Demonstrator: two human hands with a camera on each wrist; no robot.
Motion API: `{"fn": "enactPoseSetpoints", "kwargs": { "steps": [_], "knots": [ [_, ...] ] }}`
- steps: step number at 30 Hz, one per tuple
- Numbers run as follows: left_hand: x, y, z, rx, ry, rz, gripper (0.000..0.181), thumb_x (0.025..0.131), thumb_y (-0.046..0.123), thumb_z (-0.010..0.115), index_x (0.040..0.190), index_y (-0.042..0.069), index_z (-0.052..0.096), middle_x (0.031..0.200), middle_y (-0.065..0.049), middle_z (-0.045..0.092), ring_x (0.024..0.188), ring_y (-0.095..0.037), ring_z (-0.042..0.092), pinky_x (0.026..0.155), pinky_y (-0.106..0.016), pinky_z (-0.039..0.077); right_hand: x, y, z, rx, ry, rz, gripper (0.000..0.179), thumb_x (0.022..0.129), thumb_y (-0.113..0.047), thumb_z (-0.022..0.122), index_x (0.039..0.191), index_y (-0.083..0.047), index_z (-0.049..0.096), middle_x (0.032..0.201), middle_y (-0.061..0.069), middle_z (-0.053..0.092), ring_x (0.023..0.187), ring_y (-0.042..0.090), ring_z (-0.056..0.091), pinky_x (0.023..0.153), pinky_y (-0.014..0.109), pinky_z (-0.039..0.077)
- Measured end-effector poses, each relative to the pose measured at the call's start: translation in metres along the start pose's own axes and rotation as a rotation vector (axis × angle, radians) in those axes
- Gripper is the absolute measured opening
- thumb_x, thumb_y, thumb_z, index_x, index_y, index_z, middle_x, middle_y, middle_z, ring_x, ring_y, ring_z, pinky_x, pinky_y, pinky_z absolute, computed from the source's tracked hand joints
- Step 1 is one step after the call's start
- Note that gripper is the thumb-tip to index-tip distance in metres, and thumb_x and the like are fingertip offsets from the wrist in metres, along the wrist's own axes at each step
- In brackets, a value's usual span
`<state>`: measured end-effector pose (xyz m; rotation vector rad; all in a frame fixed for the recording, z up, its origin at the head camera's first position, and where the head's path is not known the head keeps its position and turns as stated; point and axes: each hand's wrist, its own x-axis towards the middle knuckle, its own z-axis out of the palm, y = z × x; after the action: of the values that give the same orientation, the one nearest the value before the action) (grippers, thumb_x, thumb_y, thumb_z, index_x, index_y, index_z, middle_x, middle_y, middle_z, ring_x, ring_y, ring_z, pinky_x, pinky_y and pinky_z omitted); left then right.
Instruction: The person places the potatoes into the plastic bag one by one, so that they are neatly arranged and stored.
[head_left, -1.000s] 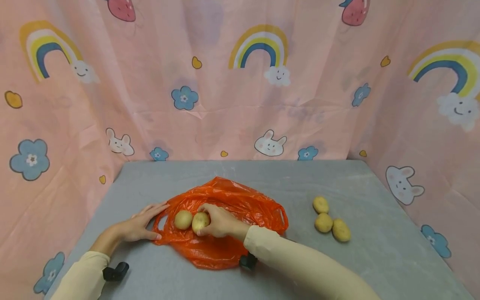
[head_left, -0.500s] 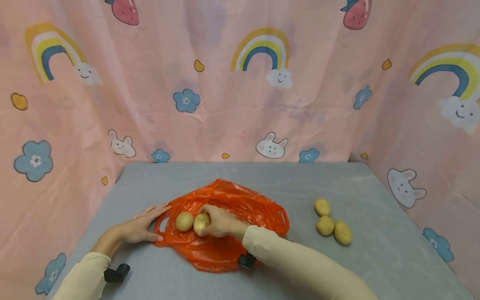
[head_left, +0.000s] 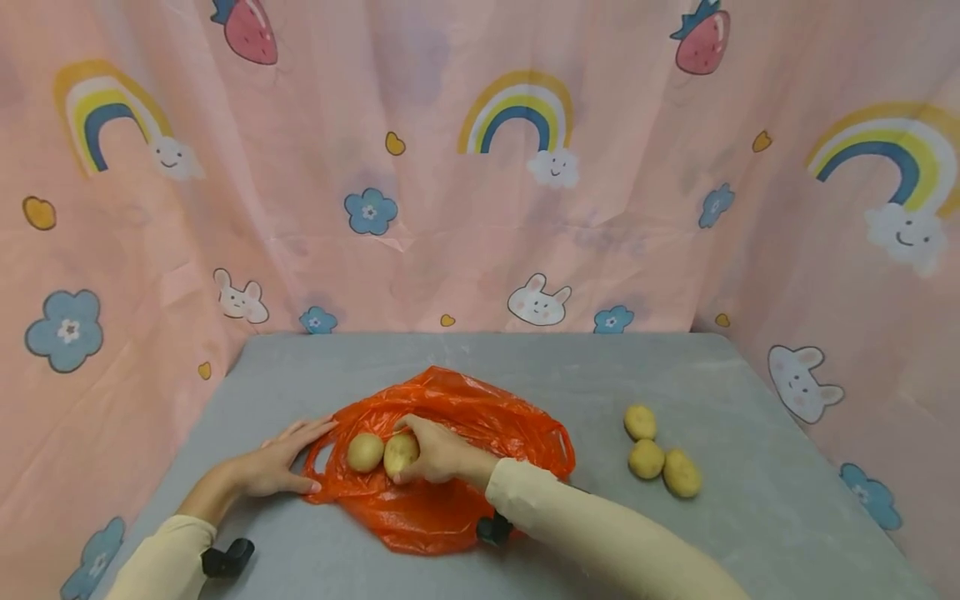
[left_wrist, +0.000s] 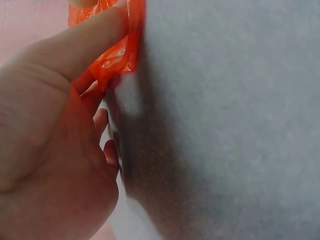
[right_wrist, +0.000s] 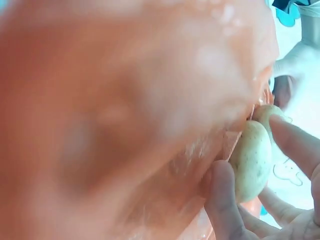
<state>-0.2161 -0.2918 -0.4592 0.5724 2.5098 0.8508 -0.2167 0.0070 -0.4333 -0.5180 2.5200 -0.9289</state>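
An orange-red plastic bag [head_left: 442, 508] lies spread flat with two yellow-brown potatoes on it. My right hand [head_left: 442, 454] has its thumb and fingers around the right-hand potato [head_left: 401, 457], which is also seen between them in the right wrist view [right_wrist: 252, 160]. The other potato [head_left: 365, 452] sits just left of it. My left hand [head_left: 270, 467] rests at the bag's left handle with its fingers extended. In the left wrist view the left thumb lies over the edge of the bag [left_wrist: 117, 57]; part of the other fingers is hidden behind the plastic.
Three more potatoes [head_left: 647, 459] lie close together on the right of the grey table [head_left: 570, 367]. A pink patterned curtain [head_left: 450, 192] hangs behind the table and along both sides. Dark camera mounts sit at both wrists.
The head view has tilted slightly, so the scene sits lower. Both hands keep nearly the same places; the right thumb and fingers look slightly wider apart around the potato.
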Motion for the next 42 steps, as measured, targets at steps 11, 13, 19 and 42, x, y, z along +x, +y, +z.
{"fn": "enactPoseSetpoints", "kwargs": {
  "steps": [11, 13, 19, 42],
  "knots": [
    [0.0, 0.004, 0.001, 0.009, -0.004, -0.036, 0.094, 0.084, 0.036, 0.079, 0.16, 0.014, 0.028, 0.167, -0.025, 0.018, 0.15, -0.056, 0.008, 0.104, -0.087, 0.003, -0.014, 0.005, -0.028, 0.117, 0.028, -0.021, 0.048, 0.095, -0.034, 0.07, 0.134, -0.011, 0.057, 0.143, 0.011, 0.057, 0.13, 0.031, 0.056, 0.104, 0.049, 0.049],
    [0.0, 0.004, 0.002, 0.017, -0.007, -0.046, 0.094, 0.085, 0.037, 0.079, 0.16, 0.015, 0.028, 0.167, -0.024, 0.018, 0.151, -0.055, 0.008, 0.105, -0.087, 0.003, -0.017, 0.006, -0.033, 0.132, 0.026, -0.03, 0.047, 0.095, -0.034, 0.07, 0.133, -0.01, 0.058, 0.142, 0.012, 0.057, 0.132, 0.033, 0.055, 0.105, 0.05, 0.048],
    [0.001, 0.001, 0.003, 0.018, -0.006, -0.034, 0.094, 0.084, 0.039, 0.079, 0.16, 0.014, 0.028, 0.166, -0.025, 0.019, 0.15, -0.055, 0.011, 0.104, -0.088, 0.004, -0.027, 0.012, -0.051, 0.14, 0.037, -0.051, 0.045, 0.097, -0.035, 0.068, 0.133, -0.009, 0.059, 0.141, 0.013, 0.058, 0.134, 0.035, 0.053, 0.106, 0.054, 0.047],
    [0.001, 0.002, 0.005, 0.023, 0.009, -0.029, 0.094, 0.083, 0.035, 0.081, 0.159, 0.013, 0.031, 0.165, -0.025, 0.022, 0.149, -0.054, 0.015, 0.103, -0.087, 0.008, -0.075, 0.056, -0.128, 0.137, 0.105, -0.177, 0.041, 0.101, -0.026, 0.062, 0.135, -0.003, 0.058, 0.139, 0.022, 0.058, 0.102, 0.033, 0.07, 0.087, 0.046, 0.06]
  ]
}}
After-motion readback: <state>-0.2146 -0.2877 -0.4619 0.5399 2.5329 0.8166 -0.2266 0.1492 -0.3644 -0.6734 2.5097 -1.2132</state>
